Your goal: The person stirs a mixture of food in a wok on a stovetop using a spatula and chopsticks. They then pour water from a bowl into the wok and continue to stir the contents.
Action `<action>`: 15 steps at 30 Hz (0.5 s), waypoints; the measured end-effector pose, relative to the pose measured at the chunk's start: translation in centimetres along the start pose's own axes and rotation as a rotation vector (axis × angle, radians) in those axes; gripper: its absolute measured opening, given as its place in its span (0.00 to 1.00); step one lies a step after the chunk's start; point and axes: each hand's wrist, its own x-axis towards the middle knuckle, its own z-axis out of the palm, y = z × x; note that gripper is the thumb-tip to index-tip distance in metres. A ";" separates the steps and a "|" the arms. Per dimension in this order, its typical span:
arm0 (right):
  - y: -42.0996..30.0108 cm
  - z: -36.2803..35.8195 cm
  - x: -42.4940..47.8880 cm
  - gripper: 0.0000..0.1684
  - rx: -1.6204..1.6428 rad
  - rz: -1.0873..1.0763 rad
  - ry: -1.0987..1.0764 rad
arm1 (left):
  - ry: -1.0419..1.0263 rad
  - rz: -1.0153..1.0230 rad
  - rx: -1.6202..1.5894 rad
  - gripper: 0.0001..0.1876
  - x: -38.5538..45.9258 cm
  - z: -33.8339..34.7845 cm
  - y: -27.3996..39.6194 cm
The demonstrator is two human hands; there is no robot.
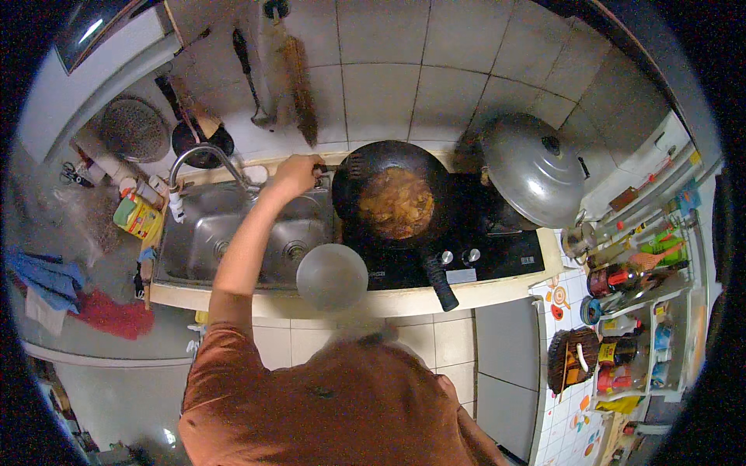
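My left hand (298,176) reaches over the double-basin steel sink (277,221) to its back right corner. Its fingers curl around a small dark object (319,169), too unclear to name. Just right of that hand a black wok (434,175) with browned food (396,204) in it stands on the hob, its black handle (440,282) pointing towards me. Low on the right, a bit of skin (447,387) shows at my brown shirt's edge. It may be part of my right hand; whatever it holds is hidden.
A pale, blurred round object (332,278) overlaps the counter's front edge. On the black hob (501,253), a large metal lid (533,175) leans at the back right. A curved tap (204,148) rises behind the sink. Bottles and utensils fill a rack (650,343) at right.
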 end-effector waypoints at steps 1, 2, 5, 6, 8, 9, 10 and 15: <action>-0.2 -0.1 -0.3 0.15 -0.212 -0.213 -0.024 | -0.030 0.012 0.060 0.15 1.4 -0.5 -0.2; -0.3 -0.3 -0.6 0.15 -0.424 -0.426 -0.047 | -0.049 0.009 0.095 0.15 2.9 -1.0 -0.2; 2.0 -0.6 -0.8 0.13 -0.083 -0.245 -0.057 | -0.105 0.031 0.153 0.14 8.4 -1.8 -0.8; 1.9 -0.3 -1.4 0.14 -0.245 -0.339 -0.067 | -0.122 0.047 0.146 0.13 10.6 -1.0 -2.2; 3.0 -0.5 -1.8 0.14 -0.395 -0.407 -0.010 | -0.133 0.089 0.241 0.12 13.8 -1.0 -1.3; 4.9 -0.9 -1.6 0.14 -0.384 -0.385 0.062 | -0.120 0.120 0.338 0.12 15.5 -1.8 1.4; 5.4 -0.9 -1.7 0.15 -0.378 -0.357 0.111 | -0.110 0.129 0.441 0.12 16.5 -2.2 2.7; 8.5 -2.2 -1.5 0.13 -0.489 -0.330 0.213 | -0.072 0.207 0.532 0.12 24.5 6.1 -0.2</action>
